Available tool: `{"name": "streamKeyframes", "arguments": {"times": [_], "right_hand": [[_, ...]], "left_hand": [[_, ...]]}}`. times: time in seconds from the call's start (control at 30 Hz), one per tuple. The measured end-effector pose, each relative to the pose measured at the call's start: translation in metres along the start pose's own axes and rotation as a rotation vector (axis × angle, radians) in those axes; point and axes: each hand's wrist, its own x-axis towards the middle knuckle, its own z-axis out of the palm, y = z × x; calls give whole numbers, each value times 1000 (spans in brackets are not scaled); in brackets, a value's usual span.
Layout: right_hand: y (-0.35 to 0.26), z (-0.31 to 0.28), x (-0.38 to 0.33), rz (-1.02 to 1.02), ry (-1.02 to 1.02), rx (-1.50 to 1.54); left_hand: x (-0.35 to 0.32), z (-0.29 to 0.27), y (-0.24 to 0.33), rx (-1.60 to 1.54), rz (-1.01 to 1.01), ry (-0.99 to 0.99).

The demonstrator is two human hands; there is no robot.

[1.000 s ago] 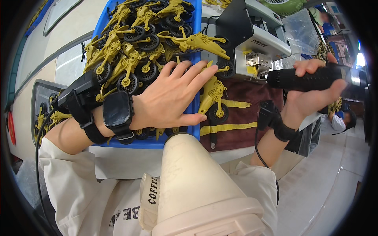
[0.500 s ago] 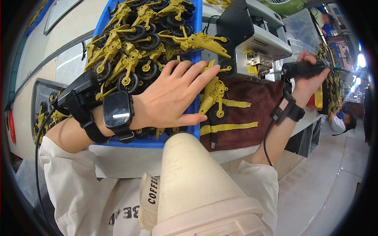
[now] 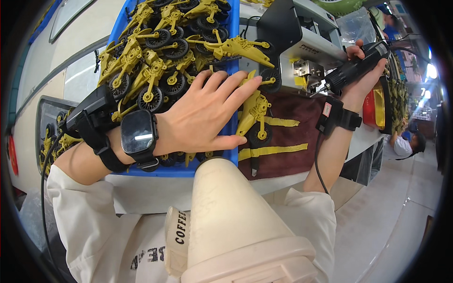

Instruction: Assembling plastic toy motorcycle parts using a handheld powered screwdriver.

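My left hand point(image 3: 203, 111) lies over the right rim of a blue tray point(image 3: 234, 118), its fingers spread. Its thumb and index fingertips touch a yellow toy motorcycle point(image 3: 255, 113) with a black wheel, which lies partly on a dark red cloth point(image 3: 283, 106). Heaped in the tray are several more yellow toy motorcycles point(image 3: 155, 66). My right hand point(image 3: 365, 75) is closed around a black electric screwdriver point(image 3: 354, 70), tilted with its bit pointing down to the left. The bit's tip is just below the metal outlet of a white screw feeder point(image 3: 309, 52). I cannot make out whether a screw sits on it.
Two yellow tape strips point(image 3: 273, 152) cross the cloth. One more toy motorcycle point(image 3: 240, 47) juts over the tray's right rim toward the feeder's black panel point(image 3: 276, 28). A grey tray point(image 3: 47, 113) with toys is at the left. A person point(image 3: 403, 145) is far right.
My right hand has raised its end of the screwdriver, so the tool tilts and its bit has come down and left from the feeder outlet. My left hand stays in place.
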Motion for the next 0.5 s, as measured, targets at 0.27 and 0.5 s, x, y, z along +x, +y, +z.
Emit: {"name": "streamKeyframes", "arguments": {"times": [0.27, 0.5], "right_hand": [[7, 15, -8, -75, 29, -6], [7, 16, -10, -114, 8, -14]], "left_hand": [[1, 1, 0, 4, 4, 24], [8, -1, 6, -13, -9, 53]]}}
